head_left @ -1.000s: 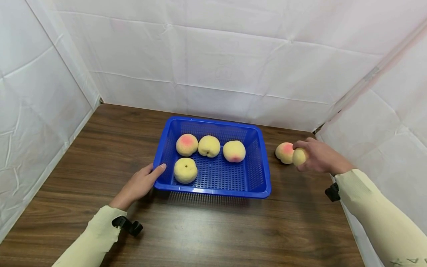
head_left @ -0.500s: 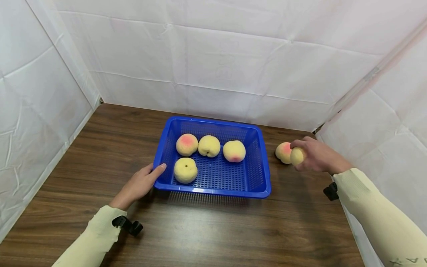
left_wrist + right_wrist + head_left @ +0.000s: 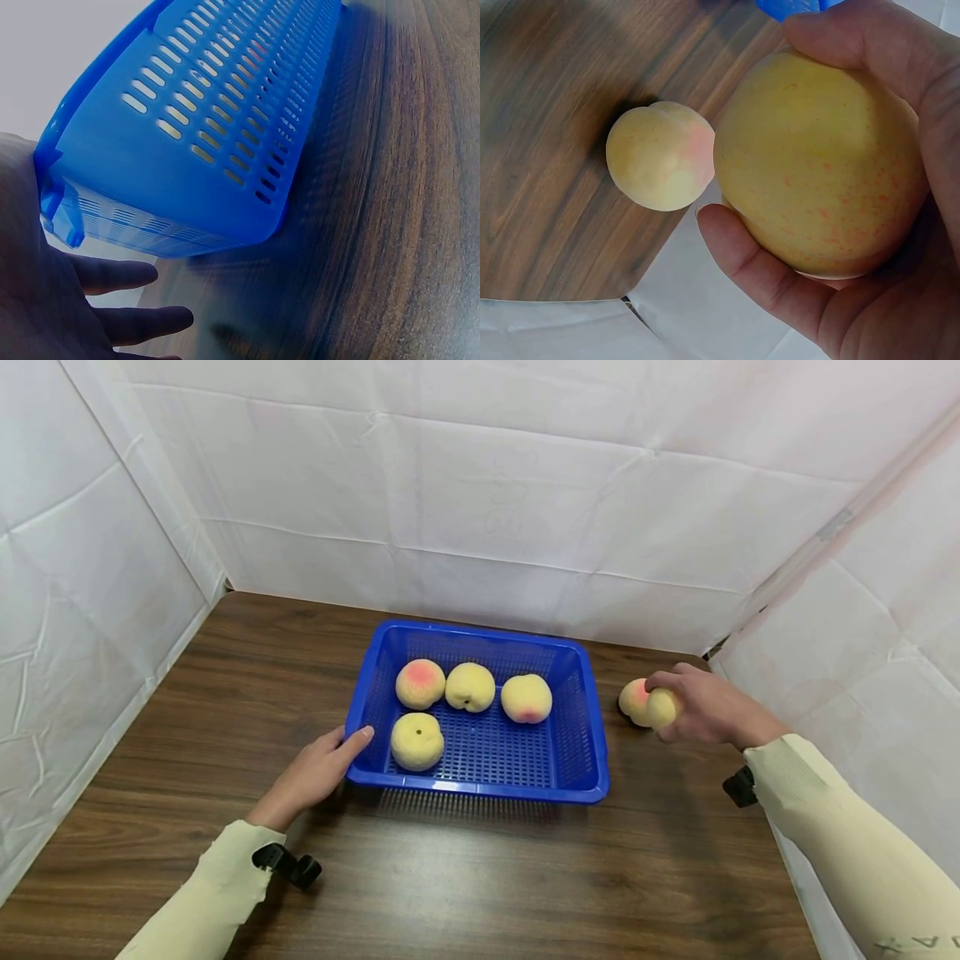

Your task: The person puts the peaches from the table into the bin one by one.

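Observation:
A blue plastic basket (image 3: pixel 480 788) stands mid-table with several yellow peaches inside, among them a peach with a pink top (image 3: pixel 421 684) and a peach at the front left (image 3: pixel 417 742). My left hand (image 3: pixel 318 770) holds the basket's left rim, thumb over the edge; in the left wrist view its other fingers (image 3: pixel 142 324) reach along the outside of the basket wall (image 3: pixel 172 165). My right hand (image 3: pixel 711 706) grips a peach (image 3: pixel 817 165) between thumb and fingers, right of the basket. A pink-blushed peach (image 3: pixel 632 700) lies on the table beside it, partly hidden in the head view.
The dark wooden table (image 3: pixel 480 877) extends in front of the basket and to both sides. White sheeting (image 3: pixel 480 485) rises as walls behind the table and on the left and right. Black wrist cameras (image 3: pixel 288 865) sit on both sleeves.
My right hand has shifted slightly left with its peach, now covering more of the peach on the table. The left hand and the basket have stayed in place.

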Demonstrator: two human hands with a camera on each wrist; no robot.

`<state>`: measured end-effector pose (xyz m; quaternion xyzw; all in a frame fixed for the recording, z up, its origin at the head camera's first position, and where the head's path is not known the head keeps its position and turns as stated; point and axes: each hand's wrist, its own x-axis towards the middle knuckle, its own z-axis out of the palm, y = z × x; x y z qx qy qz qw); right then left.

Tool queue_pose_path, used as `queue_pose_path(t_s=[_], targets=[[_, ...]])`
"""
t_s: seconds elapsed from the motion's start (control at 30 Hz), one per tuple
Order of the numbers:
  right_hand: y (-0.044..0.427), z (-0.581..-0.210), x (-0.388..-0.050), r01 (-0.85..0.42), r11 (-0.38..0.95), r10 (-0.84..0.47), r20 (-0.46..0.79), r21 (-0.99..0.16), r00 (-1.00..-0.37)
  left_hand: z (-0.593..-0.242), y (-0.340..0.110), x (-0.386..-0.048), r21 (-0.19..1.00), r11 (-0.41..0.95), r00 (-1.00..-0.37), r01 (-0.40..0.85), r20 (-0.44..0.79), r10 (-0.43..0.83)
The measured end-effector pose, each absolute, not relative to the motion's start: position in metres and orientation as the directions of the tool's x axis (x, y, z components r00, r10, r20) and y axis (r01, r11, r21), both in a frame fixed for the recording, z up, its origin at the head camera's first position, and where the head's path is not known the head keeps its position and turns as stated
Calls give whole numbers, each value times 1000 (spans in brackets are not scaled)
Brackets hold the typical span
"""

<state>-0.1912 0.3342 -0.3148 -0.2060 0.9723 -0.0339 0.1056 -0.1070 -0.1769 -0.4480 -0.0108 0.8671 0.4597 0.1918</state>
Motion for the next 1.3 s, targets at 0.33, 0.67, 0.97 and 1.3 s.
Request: queue_pose_path(t_s=[0.33, 0.67, 0.97, 1.3], targets=[[327, -314, -192, -394, 914, -406, -210, -99, -889, -448, -177, -107, 793, 579, -927, -190, -340, 161], [323, -311, -192, -405, 908, -419, -198, -109, -886, -448, -177, -107, 793, 577, -926, -193, -342, 161], [318, -307, -191, -420, 900, -436, -201, -119, -877, -448, -177, -107, 791, 581, -927, -192, -340, 156], [311, -304, -190, -432, 893, -450, -201, -126, -870, -449, -177, -107, 796, 575, -928, -188, -335, 161]])
